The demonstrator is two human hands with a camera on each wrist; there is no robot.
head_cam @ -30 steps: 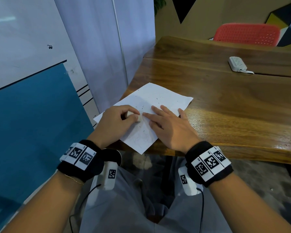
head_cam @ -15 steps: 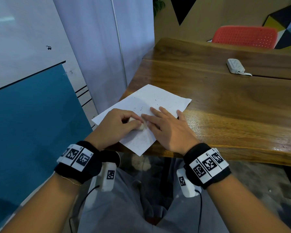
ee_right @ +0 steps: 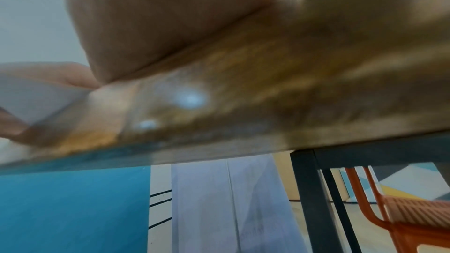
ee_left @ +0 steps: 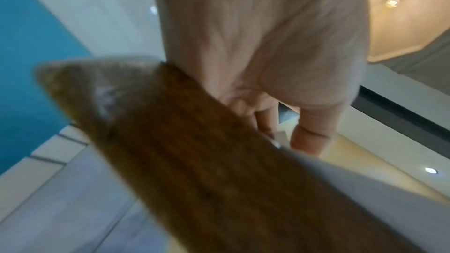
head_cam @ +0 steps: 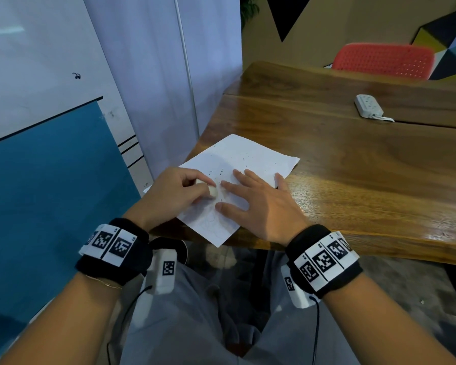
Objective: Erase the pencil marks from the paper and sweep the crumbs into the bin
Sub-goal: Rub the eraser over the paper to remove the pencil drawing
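Observation:
A white sheet of paper [head_cam: 250, 156] lies at the near left corner of the wooden table [head_cam: 353, 164], with faint pencil lines near its front and several dark eraser crumbs [head_cam: 219, 173] scattered on it. My left hand [head_cam: 179, 191] pinches a small whitish eraser [head_cam: 213, 191] against the paper. My right hand [head_cam: 250, 196] lies flat on the sheet beside it, fingers straight and spread. The left wrist view is blurred: the left hand [ee_left: 268, 64] from below, fingers curled, over the table edge [ee_left: 194, 151]. The right wrist view gives only the palm [ee_right: 158, 26] on the table edge [ee_right: 243, 93].
A white power strip [head_cam: 369, 106] with its cable lies at the far right of the table. A red chair [head_cam: 385, 60] stands behind the table. A pale curtain [head_cam: 153, 75] and a blue-and-white wall [head_cam: 50, 167] are on the left. No bin is in view.
The left hand with the eraser has shifted slightly along the paper. The right hand's fingers have spread wider on the sheet.

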